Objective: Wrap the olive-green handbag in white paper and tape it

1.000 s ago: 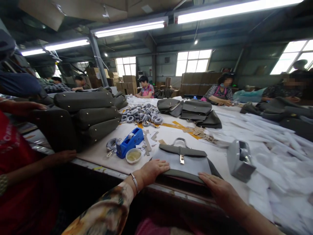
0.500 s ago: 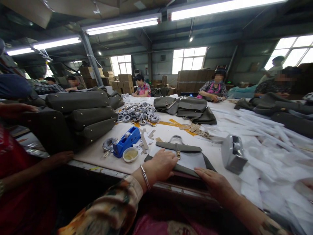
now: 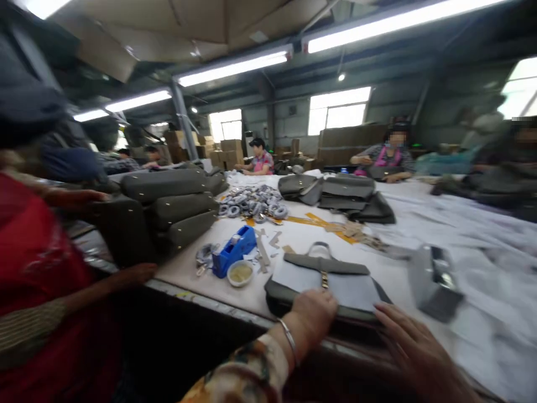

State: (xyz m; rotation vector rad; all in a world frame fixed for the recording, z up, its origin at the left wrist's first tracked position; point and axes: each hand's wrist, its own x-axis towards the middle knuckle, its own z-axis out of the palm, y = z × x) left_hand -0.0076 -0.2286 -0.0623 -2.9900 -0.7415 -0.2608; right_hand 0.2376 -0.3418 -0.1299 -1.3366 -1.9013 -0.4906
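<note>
A dark grey-green handbag (image 3: 274,294) lies on the table edge in front of me, its handle pointing away and a white sheet (image 3: 352,285) under its flap (image 3: 348,265). My left hand (image 3: 314,309) is closed at the bag's near edge, below the gold clasp (image 3: 324,280); its fingertips are hidden, so what it grips cannot be made out. At the bag's right corner rests my right hand (image 3: 413,336), fingers stretched out and touching the sheet. To the left are a blue tape dispenser (image 3: 233,252) and a small bowl (image 3: 240,273).
A person in a red apron (image 3: 46,268) stands at the left beside stacked bags (image 3: 168,184). A grey tape dispenser (image 3: 436,282) stands right of my bag. Wrapped rings (image 3: 251,202), folded bags (image 3: 348,193) and white sheets (image 3: 495,280) cover the table farther off. Several people sit beyond.
The view has turned left, so the scene sits farther right. My left hand has curled its fingers and moved to the bag's near edge. The bag's near side looks raised.
</note>
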